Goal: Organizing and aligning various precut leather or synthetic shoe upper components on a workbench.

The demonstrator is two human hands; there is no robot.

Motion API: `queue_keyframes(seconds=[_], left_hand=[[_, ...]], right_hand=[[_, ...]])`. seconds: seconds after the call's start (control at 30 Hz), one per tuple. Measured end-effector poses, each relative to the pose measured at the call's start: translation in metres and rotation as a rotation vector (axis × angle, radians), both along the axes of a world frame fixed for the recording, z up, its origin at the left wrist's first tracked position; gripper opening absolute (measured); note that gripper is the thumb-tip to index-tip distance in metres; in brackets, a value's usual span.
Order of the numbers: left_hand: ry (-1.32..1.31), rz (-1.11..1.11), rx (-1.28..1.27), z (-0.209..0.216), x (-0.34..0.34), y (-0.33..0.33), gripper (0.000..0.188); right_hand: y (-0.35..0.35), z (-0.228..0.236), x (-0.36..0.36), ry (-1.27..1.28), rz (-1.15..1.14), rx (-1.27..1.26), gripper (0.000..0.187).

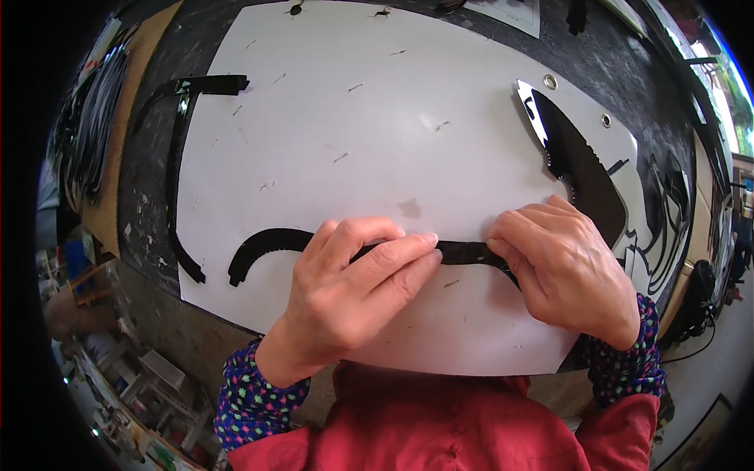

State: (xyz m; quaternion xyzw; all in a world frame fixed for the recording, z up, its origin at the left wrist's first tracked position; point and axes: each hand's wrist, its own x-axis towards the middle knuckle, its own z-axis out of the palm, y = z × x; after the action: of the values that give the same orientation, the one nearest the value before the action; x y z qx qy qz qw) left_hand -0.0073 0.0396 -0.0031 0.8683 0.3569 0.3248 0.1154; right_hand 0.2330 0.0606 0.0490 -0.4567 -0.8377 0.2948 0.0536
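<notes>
A narrow black strip (462,253) lies across the lower part of a white board (314,157), its left end curving down in a hook with a notched inner edge. It looks like thin leather or similar sheet material; I cannot tell which. My left hand (353,290) pinches the middle of the strip, thumb and fingertips pressed together at its edge. Further right, my right hand (561,267) is closed on the strip where it bends downward, and hides that end. Beside the right hand lies a broad black curved piece (585,161) with a shiny, pale-reflecting edge and small notches.
A second long black strip (179,173) with a crossing top piece (212,85) lies along the board's left edge. Many dark strips (93,118) hang or lie bundled at far left. Thin curved cut pieces (667,220) are at the right. Metal eyelets (550,82) sit in the board.
</notes>
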Motion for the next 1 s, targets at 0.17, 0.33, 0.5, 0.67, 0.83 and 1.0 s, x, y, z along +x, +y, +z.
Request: queue_keyframes(seconds=[0.17, 0.33, 0.5, 0.67, 0.83, 1.0], left_hand=[[0.078, -0.007, -0.001, 0.008, 0.003, -0.002, 0.021], [0.145, 0.016, 0.084, -0.001, 0.006, -0.007, 0.037], [0.118, 0.06, 0.183, -0.003, 0.015, -0.003, 0.023], [0.175, 0.042, 0.146, -0.004, 0.012, -0.007, 0.031], [0.164, 0.043, 0.141, -0.004, 0.012, -0.007, 0.031], [0.163, 0.035, 0.146, -0.005, 0.012, -0.007, 0.029]], right_hand=[[0.001, 0.001, -0.001, 0.027, -0.005, -0.001, 0.007], [0.001, -0.001, -0.002, 0.006, 0.0, 0.0, 0.009], [-0.001, -0.002, -0.002, -0.017, 0.012, 0.049, 0.009], [-0.002, -0.003, -0.002, -0.022, 0.025, 0.075, 0.011], [-0.003, -0.003, -0.002, -0.028, 0.029, 0.099, 0.012], [-0.004, -0.001, -0.003, -0.051, 0.035, 0.109, 0.013]])
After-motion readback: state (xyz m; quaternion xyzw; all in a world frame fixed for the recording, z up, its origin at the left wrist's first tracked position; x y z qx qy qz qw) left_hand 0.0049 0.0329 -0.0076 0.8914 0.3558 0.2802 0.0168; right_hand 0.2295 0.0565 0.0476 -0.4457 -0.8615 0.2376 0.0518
